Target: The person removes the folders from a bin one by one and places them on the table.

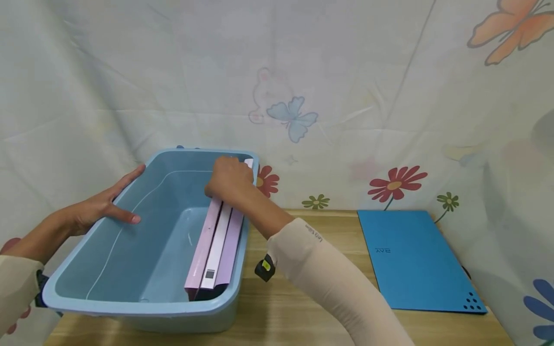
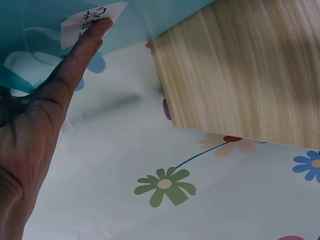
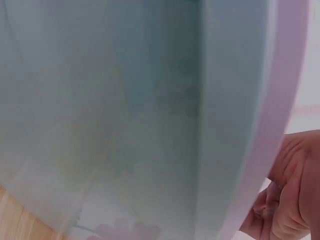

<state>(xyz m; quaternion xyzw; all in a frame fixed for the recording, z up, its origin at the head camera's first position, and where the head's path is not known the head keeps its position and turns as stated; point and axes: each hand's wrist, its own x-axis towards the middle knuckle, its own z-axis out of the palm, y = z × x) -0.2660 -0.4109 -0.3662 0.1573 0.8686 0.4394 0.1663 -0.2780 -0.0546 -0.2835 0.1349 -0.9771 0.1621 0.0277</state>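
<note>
Tub [image 1: 151,309] stands on the wooden worktop [image 1: 281,312]; slim boxes [image 1: 203,254], showing pink, white and lavender long faces, lie side by side inside it along its right wall. Right grip [image 1: 229,178] is curled over their far part and appears clamped on them; fingertips are hidden, so which box it pinches cannot be told. Left grip [image 1: 104,206] lies at the left rim, fingers straight along the outside, thumb apart from them and over the inner side. Stage, as judged: the boxes are in the tub but not let go of, so handling looks unfinished; whether they are being set in or lifted out is not shown. Blue flat case [image 1: 415,262] lies on the worktop to the right, well apart from both hands; its part in the work is unclear. Paper label [image 2: 75,32] shows at the left fingers. Likely hindrances: the tub's right wall, just beside the boxes, and the right forearm [image 1: 268,216] crossing its rim. Printed cloth [image 1: 346,158] hangs behind.
</note>
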